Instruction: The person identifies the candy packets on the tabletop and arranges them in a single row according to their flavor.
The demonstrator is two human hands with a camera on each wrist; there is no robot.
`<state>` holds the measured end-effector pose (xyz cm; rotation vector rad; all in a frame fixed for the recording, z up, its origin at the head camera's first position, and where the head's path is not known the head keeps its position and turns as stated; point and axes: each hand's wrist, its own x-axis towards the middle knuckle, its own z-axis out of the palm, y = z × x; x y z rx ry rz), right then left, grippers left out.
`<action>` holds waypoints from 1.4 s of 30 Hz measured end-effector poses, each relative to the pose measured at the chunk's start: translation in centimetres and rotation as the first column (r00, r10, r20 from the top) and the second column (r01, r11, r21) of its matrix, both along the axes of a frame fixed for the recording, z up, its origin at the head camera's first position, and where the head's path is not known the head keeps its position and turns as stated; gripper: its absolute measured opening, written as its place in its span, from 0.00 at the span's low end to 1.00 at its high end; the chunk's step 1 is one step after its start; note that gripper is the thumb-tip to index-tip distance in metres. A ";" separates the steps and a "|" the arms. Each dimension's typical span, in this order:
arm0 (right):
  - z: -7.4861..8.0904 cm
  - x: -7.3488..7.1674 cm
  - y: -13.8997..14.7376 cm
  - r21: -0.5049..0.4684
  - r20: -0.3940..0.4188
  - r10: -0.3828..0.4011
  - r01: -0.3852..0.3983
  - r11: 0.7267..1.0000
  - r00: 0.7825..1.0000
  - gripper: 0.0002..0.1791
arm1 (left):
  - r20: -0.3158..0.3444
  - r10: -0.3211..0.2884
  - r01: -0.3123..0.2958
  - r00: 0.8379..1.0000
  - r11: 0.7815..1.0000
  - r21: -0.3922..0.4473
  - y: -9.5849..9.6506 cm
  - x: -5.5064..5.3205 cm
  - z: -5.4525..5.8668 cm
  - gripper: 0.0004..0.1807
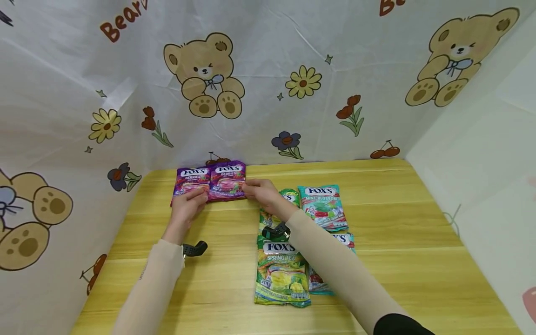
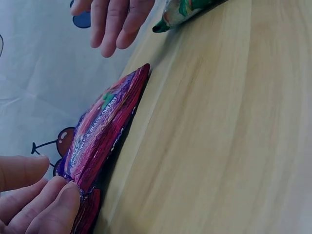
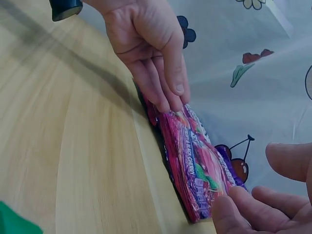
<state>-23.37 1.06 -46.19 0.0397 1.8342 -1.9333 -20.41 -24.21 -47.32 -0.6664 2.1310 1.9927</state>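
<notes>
Two purple Fox's Berries candy bags lie side by side at the table's back edge, the left bag (image 1: pixel 190 179) against the right bag (image 1: pixel 228 180). My left hand (image 1: pixel 187 208) touches the front of the left bag near where the two meet, its fingers loosely extended. Beside the outer edge of the right bag is my right hand (image 1: pixel 268 196); in the right wrist view its thumb stands apart from the fingers (image 3: pixel 258 209), which are right at the bag's end. Neither hand grips a bag.
Right of centre lie a green Spring Tea bag (image 1: pixel 282 279), another green bag (image 1: pixel 268 221) behind it, a teal Mint Blossom bag (image 1: pixel 322 204) and a second teal bag (image 1: pixel 319 282) partly under my right sleeve. A bear-printed cloth (image 1: pixel 259 116) rises behind the wooden table (image 1: pixel 226 279).
</notes>
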 end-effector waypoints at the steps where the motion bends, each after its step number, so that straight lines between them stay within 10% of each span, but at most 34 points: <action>1: 0.1 0.2 0.3 -0.001 -0.005 0.009 -0.009 1.000 1.000 0.29 | -0.002 0.003 -0.003 1.000 1.000 0.006 0.1 0.2 -0.1 0.26; 13: -0.9 2.1 4.5 0.075 -0.046 0.124 -0.120 0.990 0.991 0.31 | -0.037 0.074 -0.067 0.997 0.985 0.159 3.1 2.2 -2.4 0.27; 26: -0.1 4.6 9.7 0.052 -0.063 0.168 -0.165 0.985 0.984 0.30 | -0.064 -0.146 0.156 0.987 0.965 0.211 8.9 3.6 -3.6 0.26; 42: -0.3 7.4 15.5 0.126 -0.068 0.132 -0.122 0.984 0.989 0.32 | -0.012 -0.265 0.262 0.964 0.945 0.194 12.2 3.9 -3.9 0.26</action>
